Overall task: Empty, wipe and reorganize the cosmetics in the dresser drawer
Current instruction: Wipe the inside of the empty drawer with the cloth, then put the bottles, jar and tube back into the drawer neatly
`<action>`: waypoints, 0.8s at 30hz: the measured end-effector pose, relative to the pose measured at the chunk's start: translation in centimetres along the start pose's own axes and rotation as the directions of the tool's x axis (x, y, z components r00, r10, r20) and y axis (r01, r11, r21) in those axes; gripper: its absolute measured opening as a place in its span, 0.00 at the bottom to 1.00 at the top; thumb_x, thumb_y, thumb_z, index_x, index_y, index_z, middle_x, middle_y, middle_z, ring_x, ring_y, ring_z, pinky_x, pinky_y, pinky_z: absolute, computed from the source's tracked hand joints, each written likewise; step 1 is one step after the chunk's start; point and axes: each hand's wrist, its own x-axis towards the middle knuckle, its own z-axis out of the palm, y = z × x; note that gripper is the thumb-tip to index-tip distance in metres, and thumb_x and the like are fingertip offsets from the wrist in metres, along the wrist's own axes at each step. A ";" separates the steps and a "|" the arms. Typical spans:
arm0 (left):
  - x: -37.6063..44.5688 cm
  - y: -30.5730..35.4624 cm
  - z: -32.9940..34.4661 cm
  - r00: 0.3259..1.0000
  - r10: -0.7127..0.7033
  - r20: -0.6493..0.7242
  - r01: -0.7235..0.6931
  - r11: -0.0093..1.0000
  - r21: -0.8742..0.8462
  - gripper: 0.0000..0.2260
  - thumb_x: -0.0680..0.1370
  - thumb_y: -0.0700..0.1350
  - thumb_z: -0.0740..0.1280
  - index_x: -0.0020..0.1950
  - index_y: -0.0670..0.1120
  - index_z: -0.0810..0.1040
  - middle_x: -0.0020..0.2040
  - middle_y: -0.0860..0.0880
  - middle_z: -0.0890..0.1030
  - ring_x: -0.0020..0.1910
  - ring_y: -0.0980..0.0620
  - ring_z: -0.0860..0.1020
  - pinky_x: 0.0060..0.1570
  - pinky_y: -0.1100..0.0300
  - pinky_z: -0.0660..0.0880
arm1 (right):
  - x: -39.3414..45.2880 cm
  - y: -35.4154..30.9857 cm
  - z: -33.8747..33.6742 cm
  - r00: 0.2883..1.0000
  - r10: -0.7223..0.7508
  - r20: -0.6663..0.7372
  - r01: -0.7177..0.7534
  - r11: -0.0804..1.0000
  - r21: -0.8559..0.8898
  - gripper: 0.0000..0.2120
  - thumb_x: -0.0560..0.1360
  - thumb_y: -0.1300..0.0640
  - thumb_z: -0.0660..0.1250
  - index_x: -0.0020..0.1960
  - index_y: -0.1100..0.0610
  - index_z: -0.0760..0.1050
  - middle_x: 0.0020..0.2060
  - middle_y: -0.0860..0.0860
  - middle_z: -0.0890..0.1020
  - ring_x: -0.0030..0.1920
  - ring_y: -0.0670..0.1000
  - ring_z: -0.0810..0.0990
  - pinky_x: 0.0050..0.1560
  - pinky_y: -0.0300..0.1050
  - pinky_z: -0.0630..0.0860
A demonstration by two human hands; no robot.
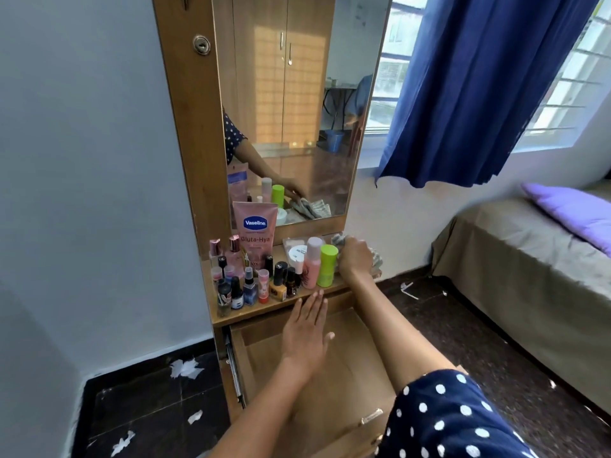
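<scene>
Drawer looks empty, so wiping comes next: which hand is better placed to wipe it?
Probably right: the right hand already grips the grey cloth on the shelf; the left hand hovers open over the wooden drawer.

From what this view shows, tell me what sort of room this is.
Most likely a bedroom: a bed with a purple pillow, a mirrored dresser crowded with cosmetics, and a curtained window.

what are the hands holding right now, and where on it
The right hand grips a crumpled cloth on the dresser top, bunched under its fingers; the exact spot is hidden. The left hand holds nothing, fingers straight above the open drawer.
</scene>
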 end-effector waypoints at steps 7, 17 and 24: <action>0.5 -0.5 0.3 1.000 -0.010 0.025 0.010 1.000 -0.013 0.29 0.83 0.56 0.44 0.77 0.43 0.37 0.77 0.47 0.37 0.72 0.54 0.32 0.67 0.54 0.27 | 1.6 1.1 2.0 1.000 -0.030 0.001 0.028 0.955 0.294 0.11 0.78 0.62 0.61 0.50 0.67 0.80 0.50 0.66 0.82 0.54 0.64 0.78 0.51 0.50 0.70; 0.1 -0.3 -0.3 1.000 0.008 -0.021 -0.010 0.995 -0.099 0.28 0.81 0.58 0.38 0.76 0.45 0.37 0.77 0.46 0.39 0.75 0.51 0.36 0.68 0.54 0.29 | -3.4 2.5 1.6 0.983 0.006 -0.183 0.094 0.839 0.536 0.13 0.78 0.69 0.59 0.57 0.65 0.79 0.53 0.59 0.83 0.55 0.55 0.80 0.52 0.32 0.67; -6.0 -1.3 0.3 0.928 -0.165 -0.335 0.011 0.908 -0.418 0.22 0.81 0.51 0.50 0.72 0.45 0.67 0.74 0.47 0.64 0.74 0.51 0.60 0.72 0.51 0.57 | -13.9 3.4 2.2 0.958 0.103 -0.269 0.096 0.766 0.636 0.09 0.77 0.67 0.64 0.52 0.58 0.80 0.44 0.50 0.85 0.46 0.46 0.83 0.46 0.27 0.70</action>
